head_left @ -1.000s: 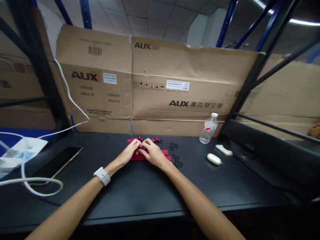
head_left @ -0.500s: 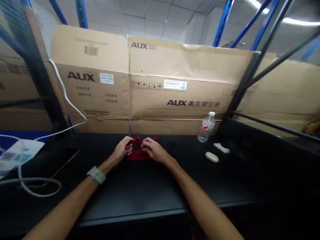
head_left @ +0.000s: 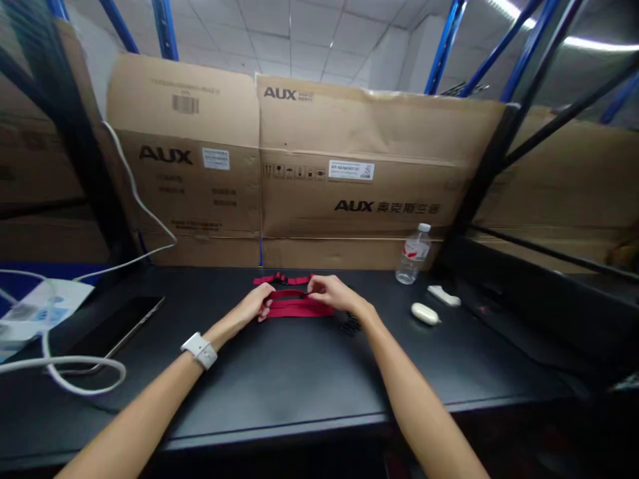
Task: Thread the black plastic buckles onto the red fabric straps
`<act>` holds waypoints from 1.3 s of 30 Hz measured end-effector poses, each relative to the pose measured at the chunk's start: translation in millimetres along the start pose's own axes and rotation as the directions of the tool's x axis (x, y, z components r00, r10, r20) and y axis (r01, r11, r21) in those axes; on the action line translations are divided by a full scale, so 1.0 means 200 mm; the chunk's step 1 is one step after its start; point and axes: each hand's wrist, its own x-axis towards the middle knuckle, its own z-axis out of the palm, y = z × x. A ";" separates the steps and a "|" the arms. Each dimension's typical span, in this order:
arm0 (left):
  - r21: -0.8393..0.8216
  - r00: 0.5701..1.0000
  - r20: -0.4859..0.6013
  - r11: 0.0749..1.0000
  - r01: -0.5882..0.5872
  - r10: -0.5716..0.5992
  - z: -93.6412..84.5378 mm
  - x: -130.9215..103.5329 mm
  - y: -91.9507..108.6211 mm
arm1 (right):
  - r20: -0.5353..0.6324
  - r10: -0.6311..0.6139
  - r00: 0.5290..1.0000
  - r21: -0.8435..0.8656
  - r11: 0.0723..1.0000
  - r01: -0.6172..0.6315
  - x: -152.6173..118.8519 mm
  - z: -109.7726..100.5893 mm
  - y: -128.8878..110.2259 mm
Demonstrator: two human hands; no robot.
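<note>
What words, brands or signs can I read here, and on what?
"AUX": left cardboard panel
"AUX": right cardboard panel, top
"AUX", then blurred Chinese characters: same panel, lower
Icons, same panel: up-arrows, glass, umbrella; others unclear
Too small or blurred: white stickers, bottle label, printed sheet, other cardboard print

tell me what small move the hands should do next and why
Probably ease the right hand slightly away from the left hand: both hold the upper red strap, which looks gently bowed between them, so a light pull might straighten it.
</note>
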 end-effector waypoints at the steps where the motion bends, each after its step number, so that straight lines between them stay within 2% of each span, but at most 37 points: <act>1: 0.002 1.000 0.001 1.000 0.000 0.000 0.00 0.00 0.00 | 0.022 0.030 0.999 0.007 1.000 -0.030 -0.01 -0.03 0.02; 3: 0.003 1.000 -0.002 1.000 0.004 -0.004 -0.01 0.00 0.00 | 0.063 0.143 0.988 -0.026 0.990 -0.141 -0.05 -0.10 0.07; 6: -0.001 1.000 -0.018 1.000 0.014 -0.014 -0.01 0.00 0.01 | 0.065 0.329 0.942 -0.168 0.934 -0.315 -0.10 -0.19 0.15; 10: -0.041 0.999 -0.045 0.999 0.000 -0.002 0.00 -0.01 0.05 | 0.079 0.442 0.893 -0.237 0.879 -0.414 -0.15 -0.25 0.22; 13: -0.089 0.998 -0.056 0.996 -0.011 0.006 0.00 -0.03 0.09 | 0.144 0.496 0.857 -0.244 0.857 -0.455 -0.17 -0.27 0.24; 18: -0.100 0.998 -0.059 0.995 -0.020 0.015 -0.01 -0.04 0.11 | 0.216 0.526 0.822 -0.229 0.846 -0.481 -0.18 -0.28 0.24; 24: -0.094 0.999 -0.032 0.995 -0.045 0.042 0.00 -0.05 0.12 | 0.181 0.482 0.857 -0.218 0.870 -0.443 -0.15 -0.24 0.24; 28: -0.118 0.997 -0.020 0.990 -0.079 0.077 0.00 -0.07 0.13 | 0.240 0.466 0.852 -0.188 0.883 -0.430 -0.14 -0.21 0.24; 32: -0.143 0.997 -0.017 0.987 -0.071 0.069 0.01 -0.08 0.16 | 0.351 0.457 0.817 -0.078 0.884 -0.461 -0.16 -0.23 0.24; 34: -0.145 0.998 -0.011 0.987 -0.066 0.065 0.02 -0.09 0.17 | 0.363 0.477 0.801 -0.070 0.871 -0.486 -0.17 -0.24 0.24; 39: -0.154 0.999 0.031 0.987 -0.036 0.041 0.02 -0.11 0.19 | 0.403 0.582 0.707 -0.094 0.794 -0.600 -0.19 -0.28 0.21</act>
